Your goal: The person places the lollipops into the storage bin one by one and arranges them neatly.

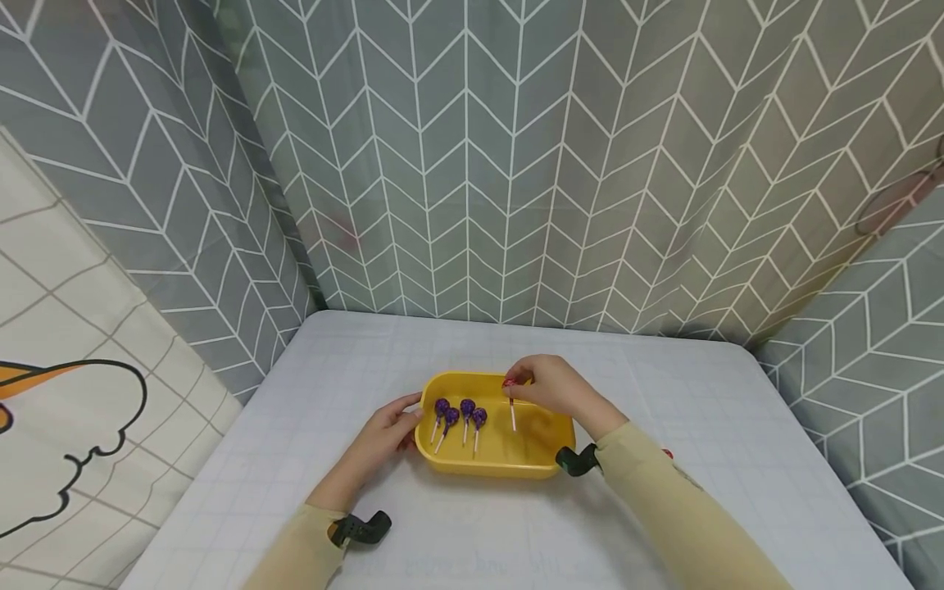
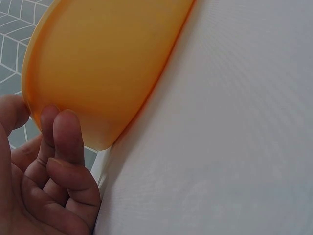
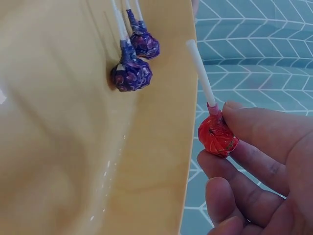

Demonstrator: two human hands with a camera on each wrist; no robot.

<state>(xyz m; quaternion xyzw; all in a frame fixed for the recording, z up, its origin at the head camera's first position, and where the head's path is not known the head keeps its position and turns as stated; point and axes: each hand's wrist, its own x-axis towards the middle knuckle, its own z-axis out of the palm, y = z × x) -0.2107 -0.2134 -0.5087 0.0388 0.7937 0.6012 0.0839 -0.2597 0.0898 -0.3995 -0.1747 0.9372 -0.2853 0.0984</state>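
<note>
A yellow tray [image 1: 487, 470] holds several purple lollipops [image 1: 468, 407] in its left half, sticks toward the person. My left hand [image 1: 385, 432] grips the tray's left end, thumb at the rim; the left wrist view shows its fingertips [image 2: 68, 129] against the tray's outer wall [image 2: 98, 63]. Over the tray's back right part, my right hand [image 1: 555, 385] pinches a red lollipop [image 1: 509, 383] by its wrapped head, white stick hanging down. In the right wrist view the red lollipop [image 3: 217, 137] is between thumb and fingers, beside the purple ones [image 3: 131, 74].
The tray rests on a white-covered table [image 1: 472, 524]. Partly hidden behind the right sleeve is a small red thing [image 1: 667, 452]. Patterned grey curtains [image 1: 472, 164] hang behind and at the sides. Dark wrist devices [image 1: 361, 529] sit on both sleeves.
</note>
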